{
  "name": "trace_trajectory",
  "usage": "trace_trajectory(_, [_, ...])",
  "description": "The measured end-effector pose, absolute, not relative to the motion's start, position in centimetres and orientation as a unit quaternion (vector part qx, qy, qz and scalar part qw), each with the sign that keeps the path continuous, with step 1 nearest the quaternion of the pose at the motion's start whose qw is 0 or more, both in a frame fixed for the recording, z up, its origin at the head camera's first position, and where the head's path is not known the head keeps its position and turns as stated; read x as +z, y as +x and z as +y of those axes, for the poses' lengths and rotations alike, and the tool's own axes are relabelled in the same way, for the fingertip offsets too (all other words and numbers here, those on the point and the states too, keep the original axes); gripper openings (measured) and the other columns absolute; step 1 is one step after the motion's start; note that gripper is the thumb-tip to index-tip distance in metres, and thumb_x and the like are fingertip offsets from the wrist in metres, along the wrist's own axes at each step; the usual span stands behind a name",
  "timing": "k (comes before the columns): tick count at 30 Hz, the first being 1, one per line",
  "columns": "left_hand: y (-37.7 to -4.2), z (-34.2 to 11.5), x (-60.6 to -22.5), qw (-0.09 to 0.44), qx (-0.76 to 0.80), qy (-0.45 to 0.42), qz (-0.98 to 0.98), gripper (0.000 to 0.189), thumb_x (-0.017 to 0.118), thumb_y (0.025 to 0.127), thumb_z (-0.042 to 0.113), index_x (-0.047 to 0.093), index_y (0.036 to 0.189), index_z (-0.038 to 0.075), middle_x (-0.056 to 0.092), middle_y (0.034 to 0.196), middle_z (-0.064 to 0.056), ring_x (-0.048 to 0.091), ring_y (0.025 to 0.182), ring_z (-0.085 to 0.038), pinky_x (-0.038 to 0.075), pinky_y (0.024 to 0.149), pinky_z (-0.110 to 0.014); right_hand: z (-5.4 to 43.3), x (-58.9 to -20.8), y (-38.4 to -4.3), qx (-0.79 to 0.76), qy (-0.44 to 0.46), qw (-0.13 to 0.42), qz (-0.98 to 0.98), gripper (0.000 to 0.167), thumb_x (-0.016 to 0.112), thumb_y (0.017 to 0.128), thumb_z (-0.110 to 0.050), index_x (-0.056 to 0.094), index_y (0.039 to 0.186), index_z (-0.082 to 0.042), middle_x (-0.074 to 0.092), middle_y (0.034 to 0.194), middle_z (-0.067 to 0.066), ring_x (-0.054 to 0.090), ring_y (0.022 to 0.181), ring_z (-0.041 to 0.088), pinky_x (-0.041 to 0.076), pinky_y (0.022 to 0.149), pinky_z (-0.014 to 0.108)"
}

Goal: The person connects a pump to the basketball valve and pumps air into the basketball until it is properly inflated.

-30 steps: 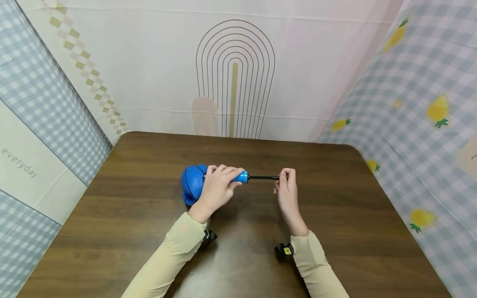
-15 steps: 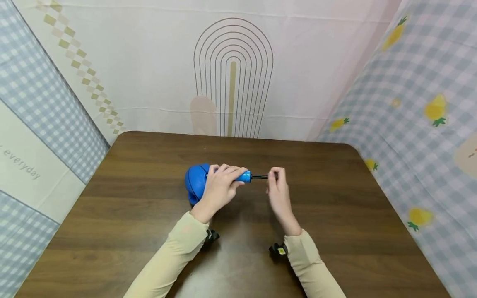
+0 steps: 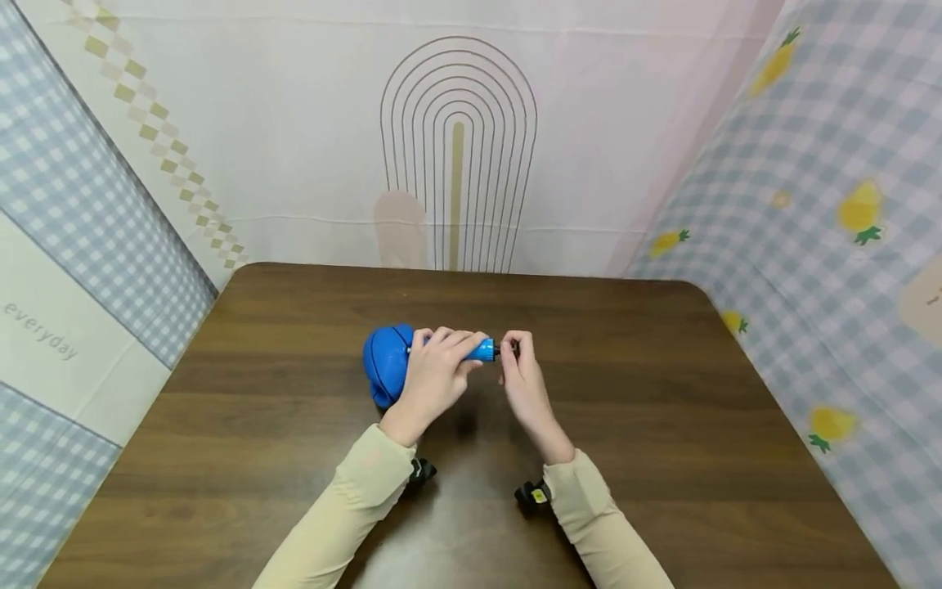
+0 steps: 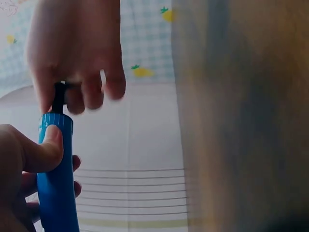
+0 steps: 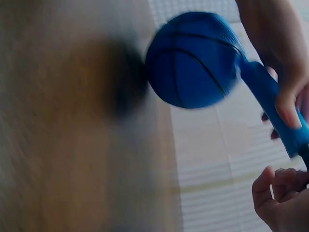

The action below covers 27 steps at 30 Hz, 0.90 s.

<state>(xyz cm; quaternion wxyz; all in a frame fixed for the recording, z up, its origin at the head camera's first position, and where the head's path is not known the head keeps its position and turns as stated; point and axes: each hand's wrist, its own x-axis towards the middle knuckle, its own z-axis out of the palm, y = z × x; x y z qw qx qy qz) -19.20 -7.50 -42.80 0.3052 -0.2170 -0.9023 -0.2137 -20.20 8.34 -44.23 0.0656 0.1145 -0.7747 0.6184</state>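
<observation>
A small blue basketball [image 3: 384, 365] with black seams is at the left end of a blue hand pump [image 3: 482, 350]. In the right wrist view the ball [image 5: 190, 67] meets the narrow tip of the pump [image 5: 263, 89]. My left hand [image 3: 432, 372] grips the pump barrel, its thumb lying along the blue tube in the left wrist view. The fingers of my right hand [image 3: 527, 383] pinch the end of the black pump rod [image 4: 59, 100], close to the barrel's ribbed cap. Only a short piece of rod shows; the right fingers hide its end.
Both hands work above a brown wooden table [image 3: 625, 393] with rounded far corners. A white printed cloth [image 3: 316, 139] hangs behind it, with checked cloth [image 3: 802, 270] at the sides. Black wrist cameras [image 3: 531, 496] are strapped under the sleeves.
My right hand has moved left toward the left hand, pushing the black rod into the pump barrel. The left hand keeps its grip; ball and pump have shifted only slightly.
</observation>
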Motion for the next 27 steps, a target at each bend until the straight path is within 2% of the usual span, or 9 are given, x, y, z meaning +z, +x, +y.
trace_trajectory(3, [-19.2,-7.8,-42.6,0.3,-0.228,-0.207,-0.903,0.033,0.073,0.085,0.022,0.07,0.118,0.018,0.073,0.109,0.0,0.064,0.099,-0.02,0.041,0.092,-0.047,10.2,-43.9,-20.5,0.611,0.086,0.093,-0.781,0.025,0.039,0.105,-0.026,0.045,0.113,-0.003,0.043,0.084,0.007,0.046,0.06,0.021,0.042,0.057,0.024])
trace_trajectory(7, [-19.2,-7.8,-42.9,0.304,-0.222,-0.196,-0.905,0.032,0.074,0.085,0.02,0.071,0.116,0.018,0.074,0.107,0.001,0.063,0.098,-0.02,0.041,0.092,-0.046,11.5,-43.7,-20.6,0.669,0.03,0.125,-0.733,0.019,0.038,0.105,-0.021,0.044,0.108,-0.004,0.036,0.074,0.002,0.038,0.057,0.014,0.038,0.056,0.024])
trace_trajectory(12, [-19.2,-6.5,-43.3,0.336,-0.193,-0.204,-0.899,0.029,0.072,0.086,0.019,0.07,0.115,0.016,0.073,0.107,-0.002,0.063,0.098,-0.022,0.041,0.091,-0.047,9.1,-44.0,-20.2,0.686,0.052,0.103,-0.718,0.012,0.037,0.105,-0.017,0.035,0.106,-0.005,0.035,0.065,0.001,0.038,0.054,0.011,0.038,0.054,0.023])
trace_trajectory(16, [-19.0,-6.2,-43.4,0.337,-0.203,-0.212,-0.895,0.031,0.074,0.084,0.019,0.071,0.115,0.016,0.074,0.106,-0.002,0.064,0.097,-0.022,0.042,0.09,-0.047,8.2,-44.5,-19.7,0.625,0.092,0.077,-0.772,0.016,0.036,0.106,-0.019,0.037,0.111,-0.004,0.04,0.068,0.006,0.042,0.055,0.015,0.04,0.054,0.023])
trace_trajectory(22, [-19.2,-7.4,-43.2,0.315,-0.219,-0.213,-0.899,0.034,0.074,0.084,0.022,0.07,0.118,0.019,0.074,0.109,0.0,0.064,0.099,-0.02,0.041,0.092,-0.047,11.1,-44.1,-19.9,0.598,0.06,0.093,-0.794,0.025,0.037,0.106,-0.028,0.045,0.114,-0.005,0.039,0.072,0.004,0.042,0.056,0.017,0.039,0.053,0.023])
trace_trajectory(27, [-19.4,-7.8,-43.3,0.319,-0.229,-0.203,-0.897,0.032,0.074,0.084,0.019,0.071,0.117,0.018,0.074,0.107,-0.001,0.063,0.098,-0.021,0.039,0.092,-0.048,12.4,-43.7,-20.6,0.684,0.029,0.106,-0.721,0.019,0.035,0.106,-0.023,0.041,0.106,-0.005,0.032,0.068,0.001,0.034,0.055,0.012,0.037,0.055,0.023])
